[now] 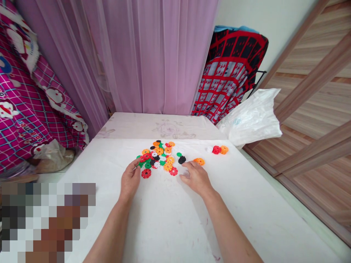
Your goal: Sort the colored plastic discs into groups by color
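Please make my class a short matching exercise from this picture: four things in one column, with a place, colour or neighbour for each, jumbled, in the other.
1. Left hand
2. Right hand
3. Plastic bag
4. Curtain

A. Purple, hanging beyond the table
B. Nearest the black piece lying apart from the pile
C. At the edge of the multicoloured disc pile, by red and green discs
D. White, at the table's far right

Pairs: 1-C, 2-B, 3-D, 4-A
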Demonstrator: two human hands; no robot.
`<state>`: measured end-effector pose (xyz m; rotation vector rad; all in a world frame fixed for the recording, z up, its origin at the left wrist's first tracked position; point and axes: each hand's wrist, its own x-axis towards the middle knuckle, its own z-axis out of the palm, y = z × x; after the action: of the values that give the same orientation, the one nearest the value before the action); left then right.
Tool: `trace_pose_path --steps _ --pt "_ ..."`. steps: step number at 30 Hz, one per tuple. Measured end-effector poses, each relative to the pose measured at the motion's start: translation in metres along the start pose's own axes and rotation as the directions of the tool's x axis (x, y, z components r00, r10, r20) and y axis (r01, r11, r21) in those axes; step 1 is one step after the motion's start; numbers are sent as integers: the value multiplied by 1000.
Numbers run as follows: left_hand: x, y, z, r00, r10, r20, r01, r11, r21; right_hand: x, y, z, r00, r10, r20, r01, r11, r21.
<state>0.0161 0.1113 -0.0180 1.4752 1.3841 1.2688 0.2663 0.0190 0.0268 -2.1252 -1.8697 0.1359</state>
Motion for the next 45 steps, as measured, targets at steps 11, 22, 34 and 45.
trace_pose_path --steps 11,22,34,45 --pt "0 -1 0 1000 -9 -3 9 1000 -11 16 -40 16 997 -39 61 47 988 -149" --pt "0 -2 0 1000 1 6 -1 1000 -8 -1 -44 -15 994 -18 112 37 984 -177" --pt "0 -2 2 1000 16 -24 -17 999 -46 1 -64 1 988 -133 81 136 990 -33" --pt "1 -3 2 1000 17 -12 -17 999 -39 60 -42 -2 981 -132 145 158 969 -188"
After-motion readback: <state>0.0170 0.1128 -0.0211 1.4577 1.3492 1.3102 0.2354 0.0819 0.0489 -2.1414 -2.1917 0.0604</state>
